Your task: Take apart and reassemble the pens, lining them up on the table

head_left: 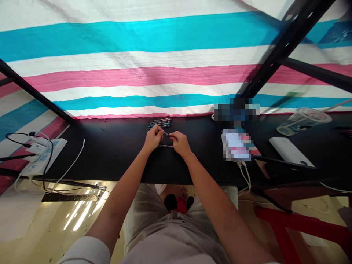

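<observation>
Over the black tabletop (121,154), my left hand (154,139) and my right hand (180,142) are close together, fingers pinched. Between them a short dark length of a pen (167,134) shows, with both hands closed on it; its ends are hidden by the fingers. Just below, another pen (165,146) lies crosswise on the table, its right end close to my right hand. Beyond my left hand is a small pile of pens (161,122), lying side by side with blue and grey parts.
On the left sits a white power strip (56,146) with plugs and cables. To the right are a blurred-out phone-like device (237,145) with white cables, a white box-shaped item (291,151) and a clear cup (302,121) on its side. Black metal posts (264,66) frame a striped sheet.
</observation>
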`<move>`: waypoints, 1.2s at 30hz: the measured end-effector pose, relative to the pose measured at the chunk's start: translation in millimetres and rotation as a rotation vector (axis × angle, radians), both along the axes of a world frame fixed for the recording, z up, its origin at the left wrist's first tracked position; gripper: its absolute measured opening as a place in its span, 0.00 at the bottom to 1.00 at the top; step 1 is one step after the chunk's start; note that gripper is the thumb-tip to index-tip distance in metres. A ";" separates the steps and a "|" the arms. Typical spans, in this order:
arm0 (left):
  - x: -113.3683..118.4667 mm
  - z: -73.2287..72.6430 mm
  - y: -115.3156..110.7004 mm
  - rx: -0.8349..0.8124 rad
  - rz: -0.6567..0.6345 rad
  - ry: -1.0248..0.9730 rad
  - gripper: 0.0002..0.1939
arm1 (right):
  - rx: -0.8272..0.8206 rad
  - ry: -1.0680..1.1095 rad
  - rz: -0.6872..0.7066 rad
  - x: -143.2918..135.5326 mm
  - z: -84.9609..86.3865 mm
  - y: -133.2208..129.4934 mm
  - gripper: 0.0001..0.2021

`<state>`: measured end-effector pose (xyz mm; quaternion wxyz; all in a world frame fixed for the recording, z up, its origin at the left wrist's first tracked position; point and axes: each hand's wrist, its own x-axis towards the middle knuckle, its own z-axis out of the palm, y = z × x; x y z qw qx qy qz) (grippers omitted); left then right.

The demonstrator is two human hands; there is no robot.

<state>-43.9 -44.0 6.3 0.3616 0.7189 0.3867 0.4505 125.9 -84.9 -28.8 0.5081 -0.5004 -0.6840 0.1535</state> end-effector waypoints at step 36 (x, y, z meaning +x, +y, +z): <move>-12.4 19.3 3.4 -0.893 -0.460 -0.360 0.31 | 0.059 -0.073 -0.012 0.0 7.0 -4.0 0.11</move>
